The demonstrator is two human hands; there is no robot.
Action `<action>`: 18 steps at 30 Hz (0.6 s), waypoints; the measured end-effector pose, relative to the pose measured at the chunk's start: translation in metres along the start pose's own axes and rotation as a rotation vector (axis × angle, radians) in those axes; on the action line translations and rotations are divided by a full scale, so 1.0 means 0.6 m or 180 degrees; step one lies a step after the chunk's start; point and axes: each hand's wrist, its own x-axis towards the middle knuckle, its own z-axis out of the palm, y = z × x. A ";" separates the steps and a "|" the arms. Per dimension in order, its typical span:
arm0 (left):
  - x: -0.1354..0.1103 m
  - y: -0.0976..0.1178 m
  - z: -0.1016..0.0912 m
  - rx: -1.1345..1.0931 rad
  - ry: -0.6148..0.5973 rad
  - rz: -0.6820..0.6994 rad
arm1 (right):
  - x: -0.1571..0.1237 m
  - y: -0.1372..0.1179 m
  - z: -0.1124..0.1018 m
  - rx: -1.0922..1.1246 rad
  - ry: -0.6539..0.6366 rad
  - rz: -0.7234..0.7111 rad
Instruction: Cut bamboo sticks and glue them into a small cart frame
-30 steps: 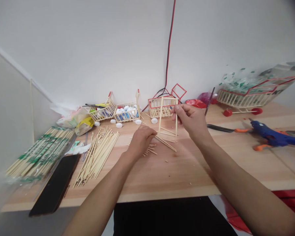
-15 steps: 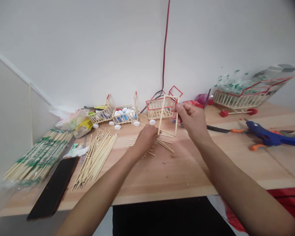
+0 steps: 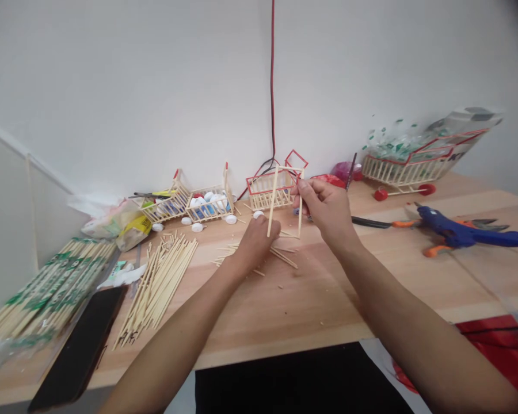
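Note:
My right hand [image 3: 327, 206] holds a small rectangular frame of thin wooden sticks [image 3: 273, 201] upright above the table, pinching its right side near the top. At the frame's lower left corner is my left hand [image 3: 260, 238], closed, its fingertips partly hidden at the end of the bottom crosspiece. Loose short sticks [image 3: 286, 259] lie under and beside that hand. Just behind the frame stands a small stick cart [image 3: 263, 200] with a red rim and a white wheel.
Two stick carts [image 3: 210, 206] with white wheels stand at back left. Nearer are a stick pile [image 3: 164, 287], packaged sticks [image 3: 56, 287] and a black phone [image 3: 80, 351]. On the right are a blue glue gun [image 3: 453, 227], pliers [image 3: 487, 224] and a larger red-wheeled cart [image 3: 403, 172].
The view has turned slightly right, so everything sits further left in the picture. Both hands stay at the stick frame, the left one still at its lower left corner.

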 end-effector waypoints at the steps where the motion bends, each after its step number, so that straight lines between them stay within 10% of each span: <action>1: -0.001 0.002 -0.008 -0.0085 0.0035 -0.0084 | 0.000 0.000 0.000 -0.0002 0.0005 0.0000; 12: -0.085 0.011 -0.083 -0.4510 0.0426 -0.2548 | 0.002 0.011 0.010 -0.0218 -0.0282 0.0288; 18: -0.131 0.024 -0.094 -0.5392 0.0719 -0.2886 | -0.007 0.015 0.026 -0.0172 -0.0895 0.0687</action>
